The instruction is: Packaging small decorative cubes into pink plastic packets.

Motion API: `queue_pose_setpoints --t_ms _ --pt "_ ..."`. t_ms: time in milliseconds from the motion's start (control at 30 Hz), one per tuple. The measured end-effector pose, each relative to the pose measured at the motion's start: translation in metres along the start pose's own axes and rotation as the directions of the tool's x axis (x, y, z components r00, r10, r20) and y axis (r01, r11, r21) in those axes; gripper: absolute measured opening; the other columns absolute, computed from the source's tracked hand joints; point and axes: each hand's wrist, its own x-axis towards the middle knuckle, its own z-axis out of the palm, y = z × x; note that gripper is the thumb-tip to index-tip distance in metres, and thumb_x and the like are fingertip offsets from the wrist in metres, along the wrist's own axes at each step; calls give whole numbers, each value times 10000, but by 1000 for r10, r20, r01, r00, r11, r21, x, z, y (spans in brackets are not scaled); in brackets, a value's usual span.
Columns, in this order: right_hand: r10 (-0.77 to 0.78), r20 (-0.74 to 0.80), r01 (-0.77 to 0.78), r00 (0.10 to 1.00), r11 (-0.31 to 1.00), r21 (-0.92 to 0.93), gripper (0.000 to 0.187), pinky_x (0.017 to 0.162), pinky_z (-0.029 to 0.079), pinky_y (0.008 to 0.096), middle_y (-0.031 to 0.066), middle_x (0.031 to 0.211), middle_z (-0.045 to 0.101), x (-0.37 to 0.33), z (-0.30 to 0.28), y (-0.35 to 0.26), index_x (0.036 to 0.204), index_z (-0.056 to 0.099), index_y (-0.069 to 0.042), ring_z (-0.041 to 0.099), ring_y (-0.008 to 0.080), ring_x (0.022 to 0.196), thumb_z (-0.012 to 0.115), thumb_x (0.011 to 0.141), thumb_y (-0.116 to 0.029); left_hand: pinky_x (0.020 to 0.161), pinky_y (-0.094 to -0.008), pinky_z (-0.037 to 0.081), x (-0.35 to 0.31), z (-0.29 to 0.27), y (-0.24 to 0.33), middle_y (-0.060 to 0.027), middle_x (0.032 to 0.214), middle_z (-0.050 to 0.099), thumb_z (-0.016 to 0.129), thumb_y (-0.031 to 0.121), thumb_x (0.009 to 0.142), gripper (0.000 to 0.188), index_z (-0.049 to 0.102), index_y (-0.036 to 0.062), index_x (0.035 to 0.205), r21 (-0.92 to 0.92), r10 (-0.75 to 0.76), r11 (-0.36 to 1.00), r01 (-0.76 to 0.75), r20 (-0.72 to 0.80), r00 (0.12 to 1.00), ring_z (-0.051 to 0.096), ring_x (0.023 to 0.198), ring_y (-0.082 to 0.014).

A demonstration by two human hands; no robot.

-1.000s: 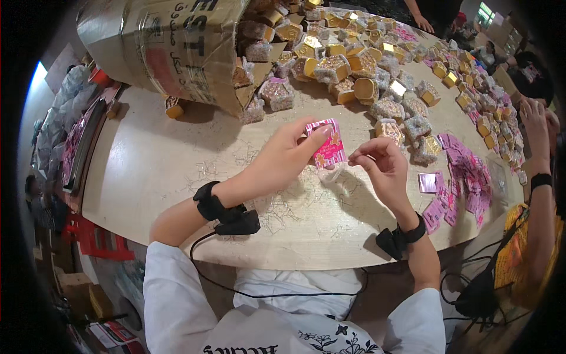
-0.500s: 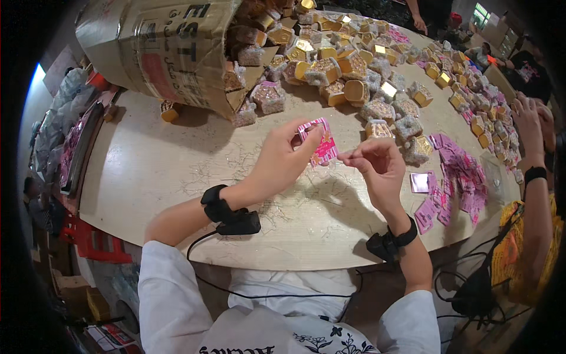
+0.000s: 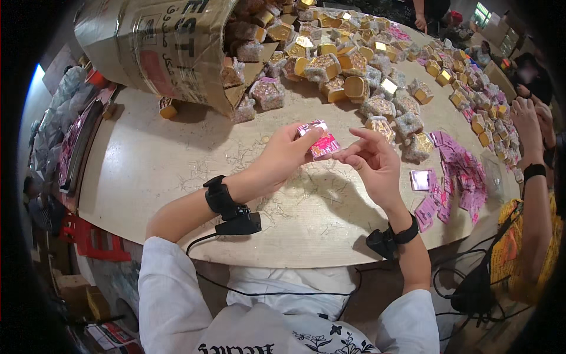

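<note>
Between the thumb and fingers of my left hand (image 3: 276, 158) is a small pink-and-white printed card (image 3: 324, 145), tilted above the table. My right hand (image 3: 378, 170) has its thumb and forefinger pressed together at the card's lower right edge, with the other fingers lifted and curved. Whatever lies in that pinch is too small to make out. Beyond both hands spreads a heap of small house-shaped ornaments (image 3: 377, 108), gold-sided with glittery whitish trim. Thin clear slivers (image 3: 253, 194) are scattered over the tabletop under my hands.
An open cardboard box (image 3: 159, 53) lies tipped at the far left, ornaments spilling from its mouth. More pink cards (image 3: 457, 171) are piled at the right, beside another person's arm (image 3: 535, 194). A red stool (image 3: 97, 239) stands off the table's left side. Cables run from my wrist straps.
The card has turned in my left hand and now leans more to the right. My right hand's upper fingers have lifted and spread, while its pinch stays beside the card.
</note>
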Motion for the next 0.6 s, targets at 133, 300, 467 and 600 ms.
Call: queue_pose_setpoints --t_ms 133,300,467,600 --pt "64 39 -63 997 998 -25 358 811 519 259 74 930 609 0 -6 5 1207 485 11 626 144 883 597 870 55 824 -249 526 -3 0 2 -90 1033 610 480 229 997 302 513 -33 1143 -67 -43 997 41 -37 998 611 863 -109" --pt "43 -14 -44 999 996 -79 336 763 498 239 61 919 611 0 -6 3 1184 497 1 603 116 834 618 871 23 799 -254 521 -1 -6 1 -63 998 615 550 192 960 247 522 -3 1111 70 15 997 -10 -66 998 600 852 -90" --pt "84 -179 -85 980 996 4 315 670 487 235 66 897 642 5 -15 10 1136 508 -19 601 103 792 658 860 -15 757 -234 537 -3 -6 -7 -97 985 625 625 38 891 149 479 24 918 117 239 963 -243 46 970 623 856 -124" --pt "70 -224 -33 972 986 165 316 657 488 235 86 909 651 8 -22 16 1143 504 -24 588 102 748 660 869 -35 631 -304 479 -13 -8 -8 -101 861 582 675 -26 778 236 452 51 765 619 594 421 -663 364 718 592 746 -178"
